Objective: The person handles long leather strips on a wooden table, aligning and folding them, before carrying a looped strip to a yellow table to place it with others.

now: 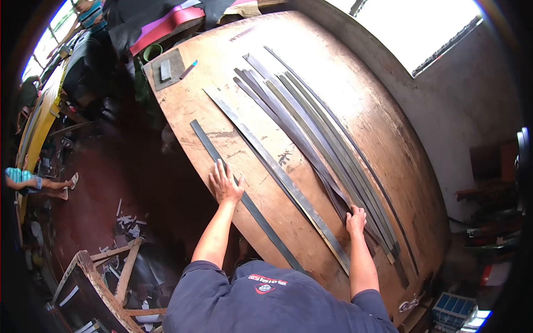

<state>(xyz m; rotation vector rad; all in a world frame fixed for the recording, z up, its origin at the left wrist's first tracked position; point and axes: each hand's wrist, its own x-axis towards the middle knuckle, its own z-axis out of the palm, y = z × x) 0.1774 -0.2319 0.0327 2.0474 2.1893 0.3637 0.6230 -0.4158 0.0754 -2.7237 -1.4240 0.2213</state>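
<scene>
My left hand (226,183) lies with its fingers spread on a dark strip (261,217) near the table's left edge. My right hand (356,219) has its fingers curled round the near part of a dark brown strip (311,154) in a bundle. Beside that strip lie several long grey-green strips (355,175), roughly parallel. A long metal straightedge (288,186) rests between my two hands, touched by neither. One thin dark strip (363,158) lies apart on the far right of the bundle.
The wooden table (194,105) carries a sharpening stone (165,70) on a grey board and a knife (189,69) at its far left corner. Scissors (408,304) lie at the near right corner. A wooden frame (105,283) stands lower left. Another person (39,180) is at far left.
</scene>
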